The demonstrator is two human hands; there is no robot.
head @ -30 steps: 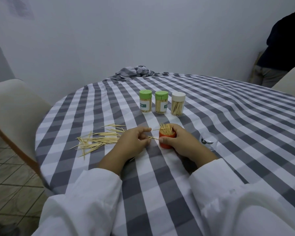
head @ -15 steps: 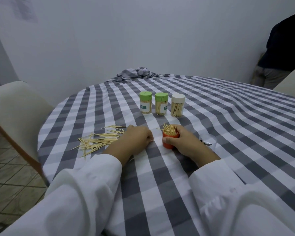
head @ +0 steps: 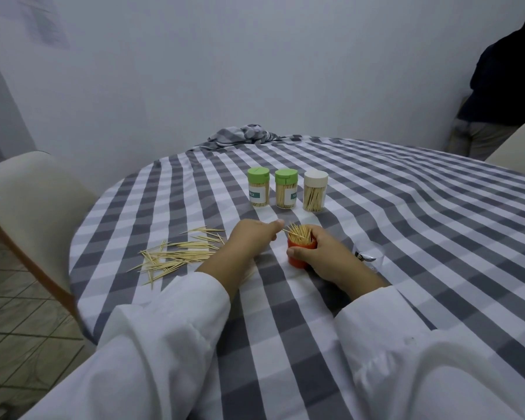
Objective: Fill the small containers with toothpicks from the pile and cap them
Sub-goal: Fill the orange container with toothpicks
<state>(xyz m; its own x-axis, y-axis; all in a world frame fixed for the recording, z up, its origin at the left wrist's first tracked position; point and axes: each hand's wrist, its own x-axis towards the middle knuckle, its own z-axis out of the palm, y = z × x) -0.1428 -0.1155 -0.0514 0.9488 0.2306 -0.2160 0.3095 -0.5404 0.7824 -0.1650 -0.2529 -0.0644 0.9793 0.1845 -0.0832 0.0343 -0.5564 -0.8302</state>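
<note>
A: Where's the orange pot (head: 301, 256)?
B: Near the middle of the tabletop (head: 406, 237), upright, mouth up. The right hand (head: 325, 253) curls round it, thumb across the near side. Three capped jars (head: 287, 192) stand in a row beyond it.

A: And the left hand (head: 249, 241)?
B: Just left of the pot's mouth, fingers bunched as if pinching a toothpick (head: 286, 229) at the rim. I can't see the pinch itself, so I can't tell for sure.

A: How should that pick go in?
B: It lies slanted, tip toward the pot. I'd stand it upright, long axis matching the pot's, since those already inside splay out above the rim.

A: Any advice?
B: Hold the pot steady and slide the pick down among the others. The pile (head: 176, 256) lies to the left, mostly left-to-right, so each pick needs turning.
</note>
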